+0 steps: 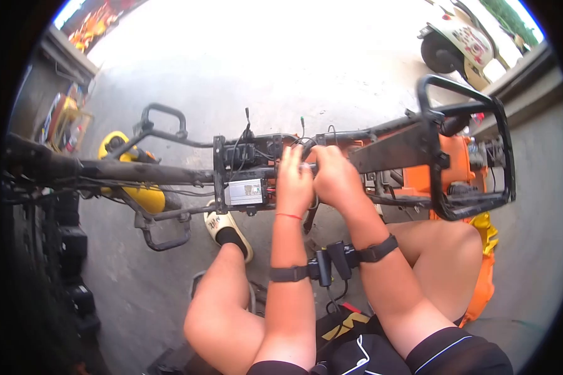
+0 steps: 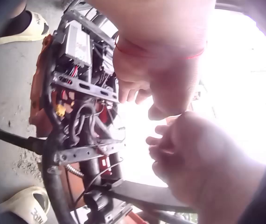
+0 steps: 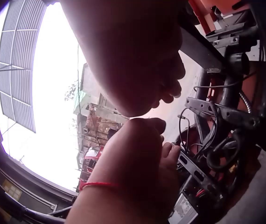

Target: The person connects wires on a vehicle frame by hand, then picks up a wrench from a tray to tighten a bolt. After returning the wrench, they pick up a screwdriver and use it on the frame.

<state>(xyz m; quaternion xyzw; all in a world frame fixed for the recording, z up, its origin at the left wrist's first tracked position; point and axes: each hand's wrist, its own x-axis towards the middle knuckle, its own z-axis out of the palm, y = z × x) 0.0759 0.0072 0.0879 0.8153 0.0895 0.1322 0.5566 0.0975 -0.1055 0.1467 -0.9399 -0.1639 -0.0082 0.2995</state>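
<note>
Over the middle of a stripped black scooter frame [image 1: 187,175], my left hand [image 1: 294,187] and right hand [image 1: 336,178] are close together. In the left wrist view, the left hand [image 2: 151,79] has its fingers bent downward, near the curled fingers of the right hand [image 2: 189,154]. Glare and the hands themselves hide the fingertips; I cannot tell what they hold. Black cables [image 3: 212,149] loop among the tubes beside the hands in the right wrist view. A silver controller box [image 1: 245,192] sits in the frame left of the left hand, with red and black wires at its end.
Black loop-shaped bars [image 1: 507,150] rise at the right end of the frame, above orange body panels [image 1: 453,159]. A yellow part [image 1: 145,199] lies on the concrete floor at left. A white scooter [image 1: 469,44] stands at the back right. The person's knees flank the work.
</note>
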